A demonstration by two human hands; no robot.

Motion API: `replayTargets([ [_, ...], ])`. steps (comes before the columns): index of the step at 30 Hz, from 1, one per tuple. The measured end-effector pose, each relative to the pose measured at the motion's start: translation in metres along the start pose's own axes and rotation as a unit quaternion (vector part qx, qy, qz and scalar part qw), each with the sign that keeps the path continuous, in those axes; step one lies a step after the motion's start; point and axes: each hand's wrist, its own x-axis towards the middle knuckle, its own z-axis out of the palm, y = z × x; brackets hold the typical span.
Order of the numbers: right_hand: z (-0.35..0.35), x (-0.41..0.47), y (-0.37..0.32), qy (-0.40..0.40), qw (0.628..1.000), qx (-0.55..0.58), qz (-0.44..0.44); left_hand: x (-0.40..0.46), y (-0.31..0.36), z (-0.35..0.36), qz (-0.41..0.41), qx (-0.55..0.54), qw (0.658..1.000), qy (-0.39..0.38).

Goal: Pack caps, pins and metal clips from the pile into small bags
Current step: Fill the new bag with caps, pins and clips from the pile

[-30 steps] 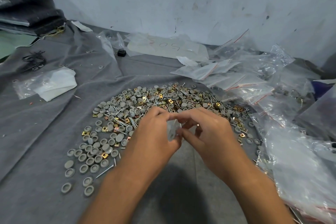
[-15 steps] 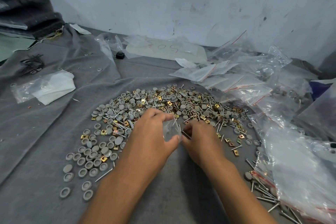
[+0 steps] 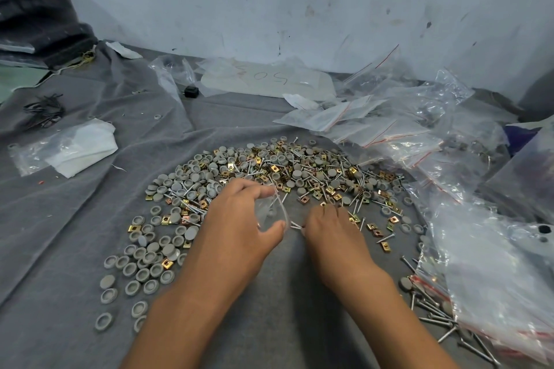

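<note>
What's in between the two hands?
In the head view, a small clear bag sits there, held open by the left hand. A few thin pins poke out from the right hand toward it, over grey cloth.

Caps (image 3: 168,249) grey — clips (image 3: 302,199) gold — cloth (image 3: 75,219) grey, bag seals (image 3: 386,132) red.

clear plastic bag (image 3: 266,81), handwritten "SOS", upside down

The pile (image 3: 269,189) lies on the cloth (image 3: 75,219), bags (image 3: 404,135) to its right.
</note>
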Motion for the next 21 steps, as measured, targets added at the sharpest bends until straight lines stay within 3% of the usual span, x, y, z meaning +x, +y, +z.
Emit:
replayTargets([
  [7,0.007,0.002,0.012,0.012,0.996,0.078,-0.03,0.0,0.0,0.0,0.001,0.008,1.0,0.0],
  [10,0.003,0.007,0.02,0.033,0.976,0.215,-0.004,-0.001,0.002,0.001,0.0,0.011,1.0,-0.002],
  [12,-0.006,0.009,0.024,0.088,0.932,0.352,0.002,-0.001,0.002,0.002,-0.002,0.012,1.0,-0.005],
  [14,-0.017,0.007,0.026,0.141,0.855,0.497,-0.037,0.0,0.003,0.004,-0.002,0.011,1.0,-0.008],
  [16,-0.029,-0.002,0.024,0.162,0.79,0.581,-0.105,0.0,0.004,0.005,-0.003,0.014,1.0,-0.01],
  [17,-0.033,-0.007,0.021,0.164,0.776,0.593,-0.14,0.001,0.004,0.005,-0.003,0.015,1.0,-0.011],
  [19,-0.034,-0.014,0.014,0.158,0.778,0.58,-0.183,0.001,0.004,0.005,0.0,0.016,1.0,-0.013],
  [21,-0.032,-0.016,0.008,0.158,0.811,0.529,-0.194,0.001,0.004,0.005,0.003,0.017,1.0,-0.016],
])
